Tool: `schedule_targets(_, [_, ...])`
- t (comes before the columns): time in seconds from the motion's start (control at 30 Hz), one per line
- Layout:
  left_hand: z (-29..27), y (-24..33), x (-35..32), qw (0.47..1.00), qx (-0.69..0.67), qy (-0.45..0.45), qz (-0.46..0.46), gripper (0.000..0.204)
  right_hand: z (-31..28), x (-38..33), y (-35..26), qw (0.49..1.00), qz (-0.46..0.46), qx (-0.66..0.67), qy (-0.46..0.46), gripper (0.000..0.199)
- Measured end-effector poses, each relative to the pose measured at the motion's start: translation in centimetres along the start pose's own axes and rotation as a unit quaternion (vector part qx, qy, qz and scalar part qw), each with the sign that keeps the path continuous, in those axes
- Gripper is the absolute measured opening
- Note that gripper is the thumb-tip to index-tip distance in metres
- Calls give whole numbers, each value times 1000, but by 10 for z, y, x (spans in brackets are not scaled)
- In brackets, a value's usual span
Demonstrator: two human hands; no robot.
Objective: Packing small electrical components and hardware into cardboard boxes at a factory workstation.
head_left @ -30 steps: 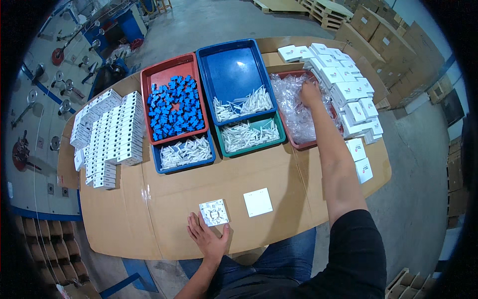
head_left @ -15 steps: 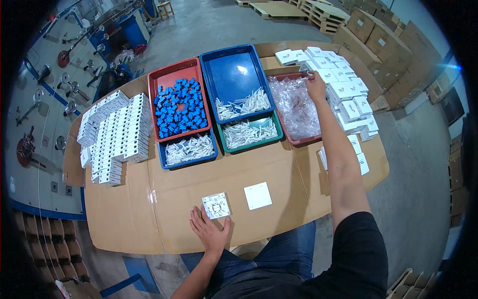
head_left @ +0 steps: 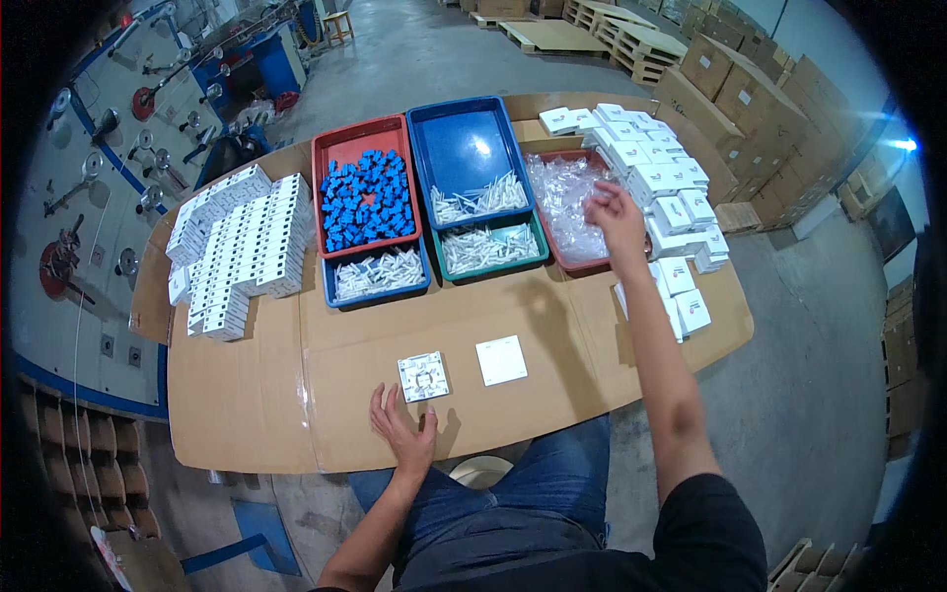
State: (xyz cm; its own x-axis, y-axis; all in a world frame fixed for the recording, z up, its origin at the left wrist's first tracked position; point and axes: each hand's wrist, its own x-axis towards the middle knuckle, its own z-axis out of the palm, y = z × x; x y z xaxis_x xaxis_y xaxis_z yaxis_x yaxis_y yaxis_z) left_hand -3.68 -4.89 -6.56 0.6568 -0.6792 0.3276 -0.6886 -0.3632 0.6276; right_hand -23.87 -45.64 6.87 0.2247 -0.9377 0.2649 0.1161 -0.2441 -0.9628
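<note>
My left hand (head_left: 402, 432) hovers at the table's near side, fingers spread and holding nothing. Just beyond its fingertips lies a square white plastic housing (head_left: 423, 377), its inner fittings facing up. A flat white square cover plate (head_left: 502, 361) rests to the right of that housing. My right hand (head_left: 619, 222) is raised over the right edge of the red tray of clear plastic bags (head_left: 572, 202). Its fingers are curled together, and whatever may be between them is too unclear to name.
Blue connector pieces (head_left: 367, 202) fill a red tray. White plugs lie in a small blue tray (head_left: 378, 276), a green tray (head_left: 490, 249) and a large blue tray (head_left: 459, 143). White boxes (head_left: 252, 247) are stacked left, more white boxes (head_left: 663, 178) right.
My right hand has drawn back toward me from the far right corner of the bag tray. My left hand has pulled slightly away from the housing. The whole view has shifted a little.
</note>
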Motion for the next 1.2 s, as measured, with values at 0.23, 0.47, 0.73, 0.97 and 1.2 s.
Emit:
schedule_targets(0.23, [-21, 85, 25, 917, -370, -136, -70, 28, 61, -180, -73, 995, 38, 80, -55, 39])
schedule_targets(0.47, [-32, 151, 48, 797, -549, -183, -175, 35, 88, -235, -70, 988, 79, 100, -88, 43])
schedule_targets(0.73, [-41, 132, 38, 744, -585, -77, -314, 27, 86, -260, -49, 959, 149, 68, -233, 40])
schedule_targets(0.97, [-48, 111, 35, 751, -576, -41, -320, 27, 106, -274, -49, 929, 271, 99, -230, 23])
schedule_targets(1.2, [-56, 99, 34, 767, -562, -73, -301, 26, 107, -279, -27, 922, 234, 77, -300, 16])
